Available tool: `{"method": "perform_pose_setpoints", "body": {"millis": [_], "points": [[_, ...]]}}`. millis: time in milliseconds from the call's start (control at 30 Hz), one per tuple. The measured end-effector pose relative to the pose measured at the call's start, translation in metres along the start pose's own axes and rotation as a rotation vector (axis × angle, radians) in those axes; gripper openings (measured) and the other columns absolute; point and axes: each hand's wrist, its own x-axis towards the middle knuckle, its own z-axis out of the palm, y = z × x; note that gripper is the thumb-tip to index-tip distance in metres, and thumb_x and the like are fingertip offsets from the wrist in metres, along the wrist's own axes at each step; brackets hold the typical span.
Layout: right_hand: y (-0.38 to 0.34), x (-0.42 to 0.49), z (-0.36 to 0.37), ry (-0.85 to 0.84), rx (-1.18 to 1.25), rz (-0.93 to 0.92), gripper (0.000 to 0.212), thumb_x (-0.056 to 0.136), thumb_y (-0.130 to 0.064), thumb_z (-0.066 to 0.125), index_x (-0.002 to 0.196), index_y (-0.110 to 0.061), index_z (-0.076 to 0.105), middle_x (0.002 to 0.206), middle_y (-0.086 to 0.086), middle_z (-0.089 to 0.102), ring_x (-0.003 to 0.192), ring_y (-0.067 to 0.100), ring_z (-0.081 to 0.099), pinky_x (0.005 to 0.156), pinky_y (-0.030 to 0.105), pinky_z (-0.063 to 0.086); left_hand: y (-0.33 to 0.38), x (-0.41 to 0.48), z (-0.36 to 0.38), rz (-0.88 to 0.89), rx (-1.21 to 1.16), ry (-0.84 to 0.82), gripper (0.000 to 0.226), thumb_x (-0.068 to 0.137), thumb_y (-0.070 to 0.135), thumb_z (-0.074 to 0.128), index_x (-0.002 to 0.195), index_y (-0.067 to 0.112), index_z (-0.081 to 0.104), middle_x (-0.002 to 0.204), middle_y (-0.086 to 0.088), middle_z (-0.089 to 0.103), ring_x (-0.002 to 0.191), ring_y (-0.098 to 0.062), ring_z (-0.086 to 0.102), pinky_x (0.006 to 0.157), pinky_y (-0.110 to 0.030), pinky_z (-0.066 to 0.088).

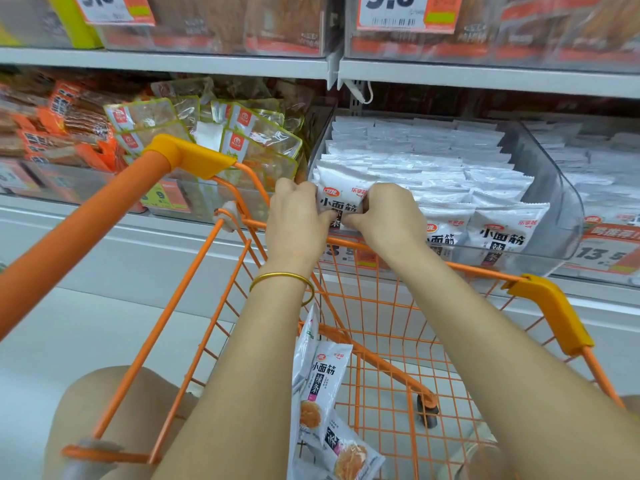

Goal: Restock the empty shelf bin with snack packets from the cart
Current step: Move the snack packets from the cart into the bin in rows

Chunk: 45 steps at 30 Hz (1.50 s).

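— Snack packets, where do they sit?
— Your orange cart point(381, 334) is parked against the shelf point(173, 64); the clear shelf bin point(561, 202) above its far rim holds rows of white packets point(433, 168), nearly full.
— And my hands?
— Your left hand point(298, 220) and right hand point(384, 216) are both closed on one packet point(337, 199), upright at the bin's front left (a gold bangle point(282, 280) rings your left wrist). A few loose packets point(325, 386) lie in the cart.
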Motion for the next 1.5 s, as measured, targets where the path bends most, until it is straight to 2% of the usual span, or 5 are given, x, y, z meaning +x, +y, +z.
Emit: {"method": "perform_pose_setpoints", "body": {"millis": [233,700,933,1133,1500], "points": [[0.001,0.001,0.004,0.085,0.158,-0.073,0.018,0.084,-0.027,0.066,0.074,-0.019,0.054,0.071,0.004,0.061,0.069,0.028,0.063,0.068,0.033,0.052,0.002,-0.002,0.001,-0.036,0.248,-0.005,0.030,0.089,0.029,0.062,0.106,0.004,0.058,0.112,-0.012,0.046,0.109,-0.031,0.048,0.068,-0.035,0.037],[-0.008,0.002,0.008,-0.075,-0.077,0.053,0.033,0.086,-0.004,0.056,0.058,-0.015,0.042,0.060,0.001,0.046,0.072,0.026,0.052,0.069,0.027,0.034,0.007,-0.006,0.007,-0.128,0.270,0.004,0.030,0.089,0.032,0.063,0.103,0.006,0.057,0.111,-0.011,0.048,0.102,-0.031,0.053,0.061,-0.035,0.035],[0.015,-0.040,-0.015,0.079,0.268,-0.129,0.012,0.090,-0.009,0.045,0.100,-0.014,0.051,0.082,0.007,0.066,0.069,0.028,0.066,0.069,0.043,0.055,0.016,-0.020,-0.007,-0.194,0.092,-0.028,0.038,0.088,0.025,0.063,0.115,0.005,0.045,0.121,-0.015,0.047,0.110,-0.034,0.051,0.080,-0.040,0.045],[0.043,-0.064,0.024,-0.429,0.107,-0.100,0.015,0.089,-0.004,0.045,0.089,-0.010,0.059,0.079,0.009,0.071,0.055,0.021,0.069,0.058,0.034,0.054,0.019,-0.031,-0.001,0.240,0.282,0.123,0.043,0.081,-0.001,0.056,0.122,0.012,0.052,0.119,-0.016,0.045,0.103,-0.034,0.044,0.068,-0.034,0.035],[0.057,-0.108,0.114,-0.816,0.061,0.164,0.057,0.093,-0.029,0.055,0.138,-0.005,0.031,0.135,0.014,0.042,0.104,0.027,0.056,0.070,0.029,0.048,0.007,-0.041,0.009,0.211,0.231,-0.036,0.035,0.090,0.003,0.045,0.118,0.018,0.060,0.118,-0.005,0.052,0.109,-0.027,0.044,0.087,-0.036,0.036]]}}
